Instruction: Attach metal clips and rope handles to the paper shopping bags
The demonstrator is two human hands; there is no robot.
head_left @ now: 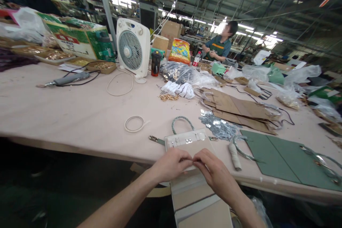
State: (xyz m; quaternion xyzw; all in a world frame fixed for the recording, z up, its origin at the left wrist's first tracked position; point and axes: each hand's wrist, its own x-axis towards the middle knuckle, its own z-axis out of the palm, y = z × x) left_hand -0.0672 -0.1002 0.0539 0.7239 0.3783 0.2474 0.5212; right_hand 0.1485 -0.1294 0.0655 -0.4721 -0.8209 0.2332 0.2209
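Bag panel (188, 185): nearer the wearer than the fan (130, 51) and to its right, lying over the table (88, 114) edge; a green handle loop (183, 118) stands at its far end.
Left hand (172, 164): on the panel, thumb and fingertips pinched together.
Right hand (212, 166): meeting the left, fingertips likewise pressed together; anything between them is too small to tell.
White tray (57, 62): left of the fan, filled with gold-coloured metal pieces.
Cardboard tray (107, 71): at the fan's left foot, holding small brass-toned pieces.
Cup (155, 64): just right of the fan, lidded, dark above and reddish below.
Clear plastic bag (175, 72): right of the fan, past the cup, with dark pieces inside.
Front edge: runs nearer than the fan; the panel's lower part hangs beyond it.
Open room: broad pale tabletop in front of the fan, leftward from a tape ring (126, 124).
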